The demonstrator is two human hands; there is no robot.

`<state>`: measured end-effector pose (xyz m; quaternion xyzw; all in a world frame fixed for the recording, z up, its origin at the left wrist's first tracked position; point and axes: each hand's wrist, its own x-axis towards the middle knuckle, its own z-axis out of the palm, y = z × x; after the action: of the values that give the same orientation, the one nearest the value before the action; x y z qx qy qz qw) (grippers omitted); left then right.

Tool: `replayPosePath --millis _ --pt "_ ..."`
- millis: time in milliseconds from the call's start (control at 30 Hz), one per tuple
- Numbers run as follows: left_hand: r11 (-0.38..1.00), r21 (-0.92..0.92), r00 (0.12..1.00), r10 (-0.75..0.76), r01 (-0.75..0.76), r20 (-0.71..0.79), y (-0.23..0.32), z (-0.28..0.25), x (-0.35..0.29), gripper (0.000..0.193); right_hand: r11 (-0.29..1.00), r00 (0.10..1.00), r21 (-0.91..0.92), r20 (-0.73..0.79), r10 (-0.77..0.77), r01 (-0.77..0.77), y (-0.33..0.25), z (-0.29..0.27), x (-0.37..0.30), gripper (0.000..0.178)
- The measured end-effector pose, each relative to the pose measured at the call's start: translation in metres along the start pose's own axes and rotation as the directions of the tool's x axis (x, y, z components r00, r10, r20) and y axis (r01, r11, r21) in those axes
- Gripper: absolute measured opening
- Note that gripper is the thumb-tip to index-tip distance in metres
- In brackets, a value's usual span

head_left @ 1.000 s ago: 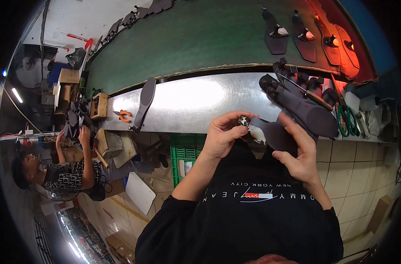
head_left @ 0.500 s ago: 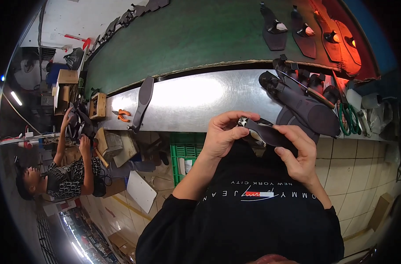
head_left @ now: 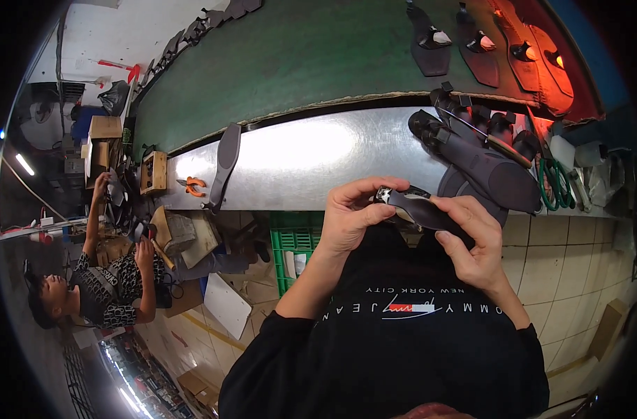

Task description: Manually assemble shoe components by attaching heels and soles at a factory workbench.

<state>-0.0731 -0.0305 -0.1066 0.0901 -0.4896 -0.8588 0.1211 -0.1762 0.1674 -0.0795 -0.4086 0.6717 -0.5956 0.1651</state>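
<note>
A black, curved shoe sole is held between my hands in front of my chest, just off the near edge of the metal bench. My left hand pinches its narrow end between thumb and fingers, where a shiny piece catches the light. At the broader end, my right hand grips it with thumb and fingertips. A pale patch shows along the lower side of the held piece. Just beyond my right hand lies a pile of dark soles. Farther left on the bench, a single long sole rests crosswise.
Orange-handled pliers and a wooden box sit at the bench's left end; green-handled scissors lie right. Heeled soles stand on the green belt behind. A green crate is below. A co-worker handles parts at left.
My hands keep their grip on the sole, with barely any shift. The co-worker's hands have moved, one now holding a dark part nearer their body. The whole view has shifted slightly.
</note>
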Motion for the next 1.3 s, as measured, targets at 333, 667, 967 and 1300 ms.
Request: replayPosePath --millis 333,667,967,1300 --pt "0.98 0.173 0.995 0.097 -0.099 0.025 0.003 0.005 -0.002 0.031 0.987 0.997 -0.147 -0.024 -0.075 0.071 -0.006 -0.003 0.004 0.041" --pt "0.936 0.292 0.977 0.163 -0.197 0.136 -0.001 0.002 -0.001 0.03 0.966 0.992 -0.228 0.008 -0.127 0.126 -0.011 -0.006 0.007 0.039" --pt "0.934 0.281 0.968 0.177 -0.222 0.176 -0.01 -0.009 -0.003 0.041 0.952 0.987 -0.264 -0.004 -0.163 0.156 -0.011 -0.006 0.006 0.04" --pt "0.893 0.395 0.968 0.14 -0.214 0.207 0.0 -0.001 -0.002 0.045 0.913 0.98 -0.358 0.041 -0.193 0.194 -0.008 -0.004 0.004 0.039"
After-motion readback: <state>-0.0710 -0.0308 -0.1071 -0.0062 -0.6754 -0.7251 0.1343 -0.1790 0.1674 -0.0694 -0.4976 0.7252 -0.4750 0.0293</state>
